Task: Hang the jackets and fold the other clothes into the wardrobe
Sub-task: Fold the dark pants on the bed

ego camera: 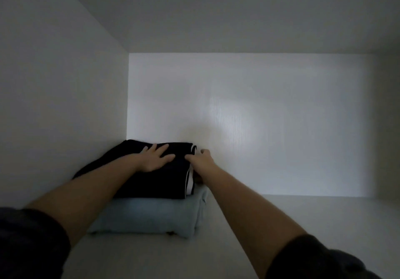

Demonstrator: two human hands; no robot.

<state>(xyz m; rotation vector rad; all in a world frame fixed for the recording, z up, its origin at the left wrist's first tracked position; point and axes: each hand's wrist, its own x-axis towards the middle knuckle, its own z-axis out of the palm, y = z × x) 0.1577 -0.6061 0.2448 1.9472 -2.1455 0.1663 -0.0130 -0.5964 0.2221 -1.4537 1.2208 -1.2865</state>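
i'm looking straight into a white wardrobe compartment [259,116], dim light, brightest on the back panel. the folded black garment [155,183] is sitting on top of a folded light blue garment [151,216]. the two are making one stack on the shelf [281,224], pushed into the back left corner, with the black one touching or just beside the left wall [54,105]. white trim is showing along the black piece's right-hand fold. the blue one is sticking out toward me from under the black one.

left hand [154,158] is lying flat on top of the black garment, fingers straight and spread, palm pressing down, holding nothing. right hand [200,158] is sitting at the right edge of the same garment: thumb is resting on top and the fingers are curling down over the side, so it's clasping that folded edge. fingertips are hidden behind the fabric, so i'm not able to tell how deep the hold goes.

both forearms are reaching in bare, with dark sleeves [28,246] showing at the bottom corners. the shelf right of the stack is showing plain white.
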